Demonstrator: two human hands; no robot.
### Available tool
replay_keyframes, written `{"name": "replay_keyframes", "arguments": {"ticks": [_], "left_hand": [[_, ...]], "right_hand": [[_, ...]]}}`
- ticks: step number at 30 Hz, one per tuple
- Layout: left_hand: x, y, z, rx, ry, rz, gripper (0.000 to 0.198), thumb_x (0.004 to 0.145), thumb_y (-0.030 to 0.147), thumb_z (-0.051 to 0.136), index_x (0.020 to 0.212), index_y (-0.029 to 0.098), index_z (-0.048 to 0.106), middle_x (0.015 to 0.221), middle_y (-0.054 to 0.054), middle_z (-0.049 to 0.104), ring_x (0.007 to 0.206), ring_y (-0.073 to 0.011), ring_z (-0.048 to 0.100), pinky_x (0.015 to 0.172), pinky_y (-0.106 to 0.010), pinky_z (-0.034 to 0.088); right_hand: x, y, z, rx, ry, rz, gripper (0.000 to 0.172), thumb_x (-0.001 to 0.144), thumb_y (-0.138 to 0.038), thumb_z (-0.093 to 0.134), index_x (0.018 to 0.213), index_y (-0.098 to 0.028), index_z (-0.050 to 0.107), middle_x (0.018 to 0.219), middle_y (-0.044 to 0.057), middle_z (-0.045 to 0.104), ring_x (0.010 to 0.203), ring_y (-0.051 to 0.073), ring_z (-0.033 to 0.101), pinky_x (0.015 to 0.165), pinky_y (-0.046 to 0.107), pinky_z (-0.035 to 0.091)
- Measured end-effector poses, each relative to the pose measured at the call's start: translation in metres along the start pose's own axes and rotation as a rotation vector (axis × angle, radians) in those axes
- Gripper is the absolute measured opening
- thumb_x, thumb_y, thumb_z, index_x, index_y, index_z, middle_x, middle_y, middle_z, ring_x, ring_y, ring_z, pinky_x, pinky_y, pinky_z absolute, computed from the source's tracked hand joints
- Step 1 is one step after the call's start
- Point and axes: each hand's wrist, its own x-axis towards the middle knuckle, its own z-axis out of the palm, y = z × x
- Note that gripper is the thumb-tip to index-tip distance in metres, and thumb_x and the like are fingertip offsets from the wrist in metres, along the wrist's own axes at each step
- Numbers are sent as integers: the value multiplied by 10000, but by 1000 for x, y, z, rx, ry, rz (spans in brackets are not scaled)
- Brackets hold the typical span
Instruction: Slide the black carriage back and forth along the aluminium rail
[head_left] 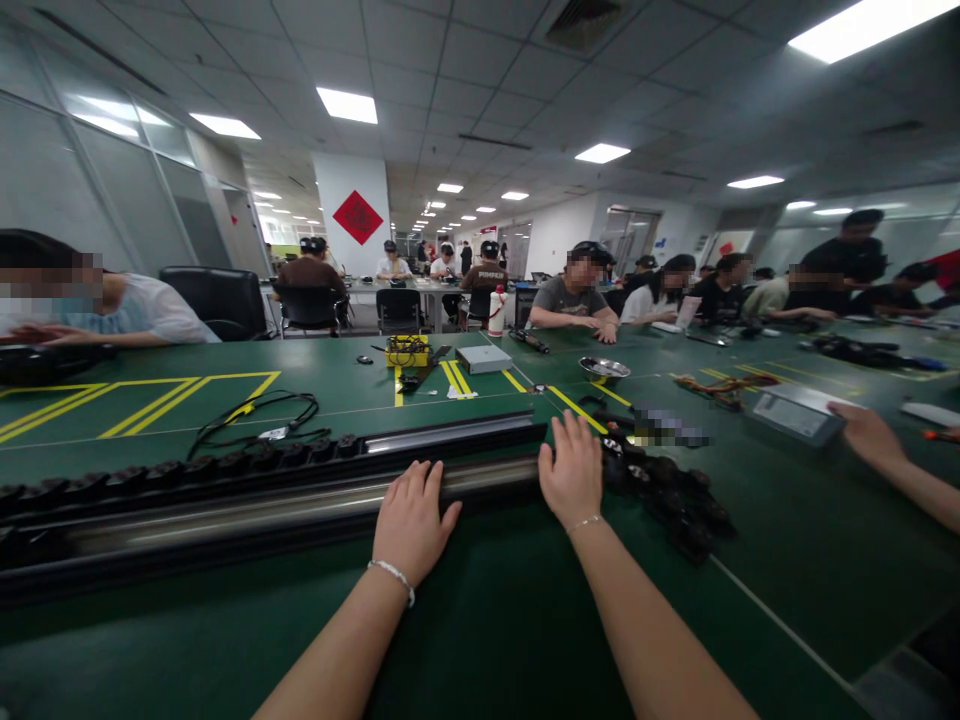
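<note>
A long, dark channel-like rail [300,503] with a shiny strip along its inside lies across the green table in front of me. My left hand [412,515] rests over its middle with the fingers stretched out and the thumb apart. At the rail's right end lies my right hand [571,470], its fingers extended and the thumb touching the end. Behind it, a second dark rail [450,434] runs nearly parallel, with a row of black rounded parts [247,460] along its left portion. A heap of black parts [671,490] sits just right of my right hand.
A black cable [255,405] is coiled beyond the rails. Farther back are a yellow box [407,350], a grey box [484,359] and a metal dish [604,368]. At right, another person's hand [874,435] touches a grey metal box [795,415]. Other people sit around the table.
</note>
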Motion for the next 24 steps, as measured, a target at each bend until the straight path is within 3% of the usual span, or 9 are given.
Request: {"name": "replay_keyframes", "arguments": {"ticks": [2,5,8,12,14,17,21,24], "left_hand": [[-1,0,-2,-3,-9,6,496,840,408,407,1258,145,449,1263,-113,526,1216,-242,415,1003,-383,322],[-3,-1,-4,-8,-5,-35,481,862,422,355,1258,166,453,1283,-88,520,1228,-244,402,1016,-431,294],[-5,-7,-4,-12,-10,-77,442,882,390,310,1252,201,462,1287,-75,521,1223,-228,413,1024,-459,272],[-8,-30,-6,9,-20,-144,432,889,380,285,1226,209,493,1269,-84,537,1219,-227,419,1019,-470,275],[-9,-54,-14,39,-40,-168,439,882,394,298,1224,205,496,1277,-91,528,1241,-230,391,1023,-475,269],[-11,-107,-38,118,-117,-229,483,852,432,342,1256,197,464,1369,-89,425,1300,-241,293,1030,-464,264],[-23,-193,-80,303,-123,-491,576,837,474,314,1298,140,408,1435,-128,300,1336,-294,184,1033,-492,238],[-41,-245,-99,377,-136,-667,653,834,498,285,1317,64,357,1452,-188,223,1343,-339,117,1041,-532,167]], "right_hand": [[-6,-32,0,87,-71,-163,448,863,-267,315,1276,-156,450,1384,85,384,1306,221,244,1046,446,211],[-16,-78,1,191,-184,-290,421,875,-277,315,1239,-173,498,1372,59,407,1301,199,260,1056,408,204],[-22,-108,5,224,-280,-295,414,880,-291,311,1230,-197,512,1373,47,406,1295,197,276,1046,402,213],[-26,-123,8,160,-419,-244,411,891,-331,276,1218,-269,518,1293,18,505,1211,197,401,1024,426,219],[-26,-124,8,142,-434,-222,413,881,-308,286,1223,-276,514,1295,8,503,1201,190,411,1023,413,217],[-25,-123,8,141,-435,-221,421,869,-276,283,1212,-276,527,1293,5,504,1195,183,418,1015,402,223],[-25,-122,10,133,-411,-232,421,858,-262,298,1203,-260,538,1275,10,522,1186,188,431,1000,396,244],[-26,-122,11,133,-390,-246,418,856,-257,301,1198,-259,541,1266,7,529,1191,187,429,992,392,254]]}}
